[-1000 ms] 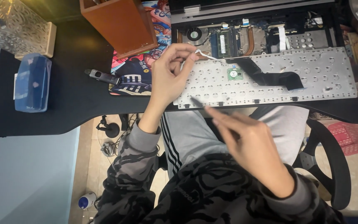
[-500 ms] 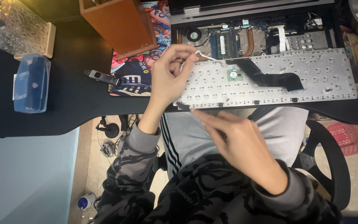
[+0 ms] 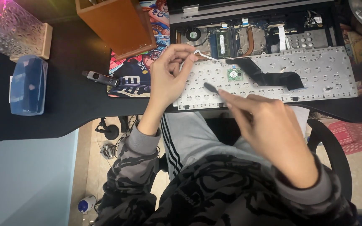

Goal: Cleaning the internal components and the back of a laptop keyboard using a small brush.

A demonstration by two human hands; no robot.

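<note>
An opened laptop base [image 3: 248,35] lies on the black desk, and its keyboard [image 3: 319,71] is flipped underside up in front of it. My left hand [image 3: 168,81] pinches a thin white ribbon cable [image 3: 202,55] at the keyboard's top left corner. A wide black flat cable [image 3: 269,76] crosses the keyboard beside a small green board [image 3: 233,75]. My right hand [image 3: 273,129] holds a thin dark tool [image 3: 213,89]. Its tip hovers over the keyboard's lower left area, just right of my left hand.
A wooden box [image 3: 118,25] stands at the back, on a colourful mat [image 3: 133,81]. A small dark pen-like tool [image 3: 99,78] lies beside the mat. A blue plastic case [image 3: 28,83] and a clear patterned container [image 3: 13,27] sit far left. A pink basket [image 3: 352,136] is on the floor, right.
My right hand has risen from my lap toward the desk edge, bringing the tool tip up over the keyboard. My left hand has kept its pinch on the white cable.
</note>
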